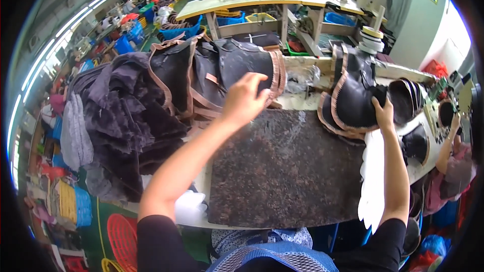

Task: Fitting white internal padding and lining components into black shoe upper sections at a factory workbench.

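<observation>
My left hand (244, 98) hovers at the right side of a stack of black leather boot uppers (242, 63) with tan edges. Its thumb and forefinger are apart, and nothing shows between them. On the right, my right hand (384, 112) grips the right edge of another black upper (355, 103), also tan-edged, with the thumb on top and the other fingers partly hidden. That upper lies on similar pieces at the far right of a dark mottled board (285, 171). Part of the stack by my left hand is hidden behind the hand.
Dark plush fabric (133, 121) is heaped on the left. White sheets (372, 181) hang at the board's right edge. Clear plastic (302, 78) lies beyond the board, and white tape rolls (371, 40) stand behind. At the right, a co-worker (451, 166) sits near more black pieces (403, 100).
</observation>
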A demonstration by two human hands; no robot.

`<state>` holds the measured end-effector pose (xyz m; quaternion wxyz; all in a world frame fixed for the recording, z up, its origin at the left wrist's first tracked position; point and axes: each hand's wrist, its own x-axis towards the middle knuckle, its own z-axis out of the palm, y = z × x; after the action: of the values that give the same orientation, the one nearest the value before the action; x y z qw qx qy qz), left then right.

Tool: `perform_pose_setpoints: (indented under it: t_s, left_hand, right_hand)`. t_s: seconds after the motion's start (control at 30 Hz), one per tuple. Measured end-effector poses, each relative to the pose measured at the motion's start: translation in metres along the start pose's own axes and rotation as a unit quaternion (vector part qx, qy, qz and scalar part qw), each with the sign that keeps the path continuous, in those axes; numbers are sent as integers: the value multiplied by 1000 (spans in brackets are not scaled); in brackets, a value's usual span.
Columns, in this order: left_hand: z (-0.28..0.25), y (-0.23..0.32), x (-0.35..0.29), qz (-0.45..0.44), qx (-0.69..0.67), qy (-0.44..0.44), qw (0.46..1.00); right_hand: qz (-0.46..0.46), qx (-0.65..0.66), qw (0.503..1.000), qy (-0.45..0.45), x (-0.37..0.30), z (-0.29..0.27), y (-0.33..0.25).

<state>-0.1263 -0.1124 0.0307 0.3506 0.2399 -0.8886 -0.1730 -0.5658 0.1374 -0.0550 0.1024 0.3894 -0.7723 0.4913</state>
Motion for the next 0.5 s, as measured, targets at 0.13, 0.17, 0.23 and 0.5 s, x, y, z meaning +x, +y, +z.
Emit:
perform_pose_setpoints:
  t_s: [0.13,0.17,0.23,0.5]
  left_hand:
    - [66,-14,43,16,266,22,964]
    - [73,-23,51,-1,296,42,954]
    - [83,-31,64,-47,293,-1,955]
    - [2,-56,96,-80,14,294,952]
  right_hand:
    - [53,-62,997,13,-5,-13,-8]
    - [63,-111,991,44,-7,-18,-21]
    - [37,22,998,40,-11,-51,-12]
    - [50,178,973,-137,-92,-77,-159]
